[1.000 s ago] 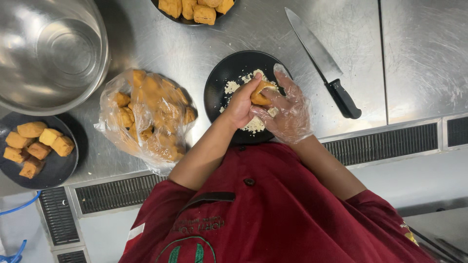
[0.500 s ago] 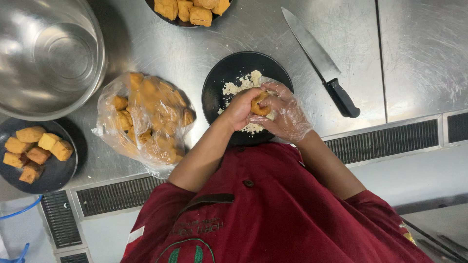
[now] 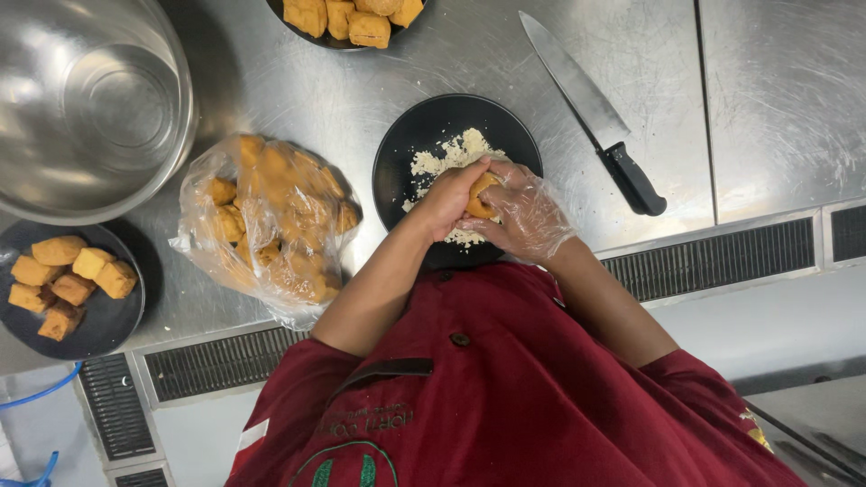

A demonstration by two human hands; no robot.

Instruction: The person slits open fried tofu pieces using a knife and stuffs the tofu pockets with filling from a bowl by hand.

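Both hands closed in since a second ago: bare left hand (image 3: 448,197) and gloved right hand (image 3: 528,215) pinch golden fried tofu puff (image 3: 481,193). Puff sits between fingertips, above round black plate (image 3: 406,153) of white crumbly filling (image 3: 449,153).

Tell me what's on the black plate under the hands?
Pale crumbs lie on the black plate. The left hand and gloved right hand hold a fried piece above, hiding its near part.

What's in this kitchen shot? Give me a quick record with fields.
Left hand: bare, gripping the golden fried piece
Right hand: in clear glove, cupping the same piece
Beneath: black plate with pale crumbs
Right of the plate: knife, black handle
Left of the plate: plastic bag of fried pieces, steel bowl
Surface: steel counter
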